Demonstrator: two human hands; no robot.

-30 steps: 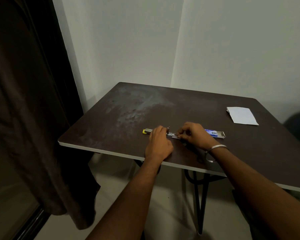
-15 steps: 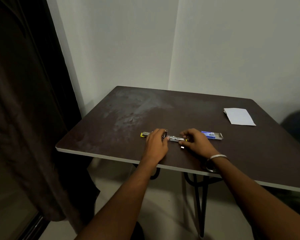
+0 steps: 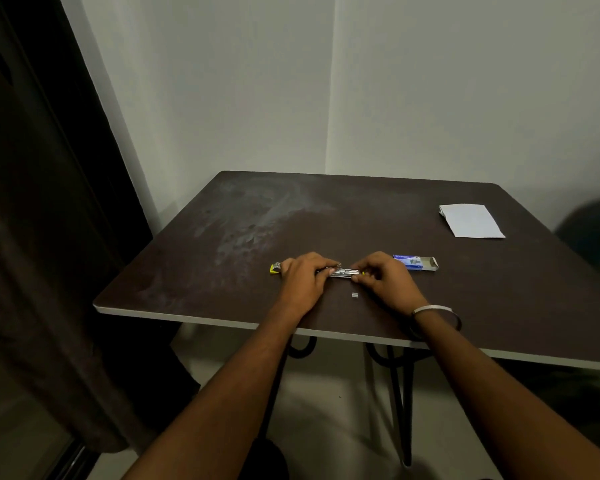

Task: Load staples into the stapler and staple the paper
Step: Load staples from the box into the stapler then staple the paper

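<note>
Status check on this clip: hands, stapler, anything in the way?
Both hands, left and right, on the opened stapler. Small staple piece loose on table. Staple box open; paper untouched. Nothing obstructing.

Both forearms extended forward, converging toward the middle. Left hand point(image 3: 303, 277) palm down, fingers curled over and pressing on the stapler point(image 3: 340, 271). Right hand point(image 3: 385, 273) palm down, thumb and fingertips point(image 3: 355, 278) pinched at the stapler's right end. Metal bangle point(image 3: 433, 310) at right wrist. Hands close together, knuckles raised, wrists low.
</note>
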